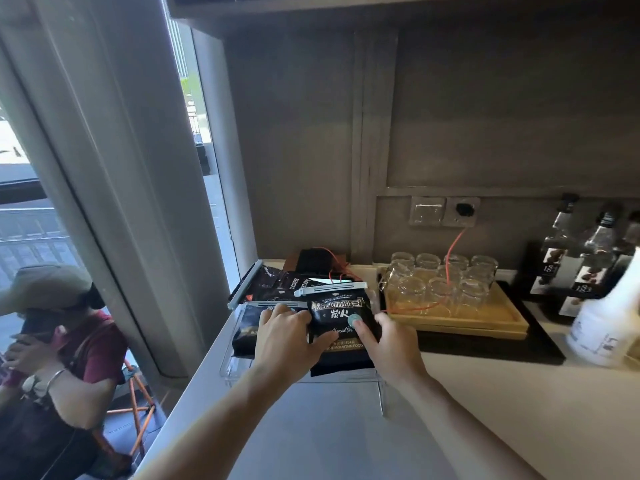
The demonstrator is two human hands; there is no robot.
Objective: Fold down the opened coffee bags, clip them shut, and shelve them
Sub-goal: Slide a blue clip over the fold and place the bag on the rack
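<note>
Three black coffee bags lie on a clear rack (239, 367) at the counter's left end. The front bag (341, 320) stands on the rack's right side, its folded top closed by a white clip (330, 288). The left hand (289, 336) lies across its left edge, thumb on its face and fingers reaching over onto the left bag (247, 332). The right hand (389, 342) holds the front bag's right edge, thumb pressed on its face. A back bag (277, 284) lies behind with its own clip (245, 284). Beside them, a wooden tray (498, 318) carries about ten upturned glasses (443, 280). Three dark bottles (568, 251) and one white bottle (609, 317) stand farther right.
</note>
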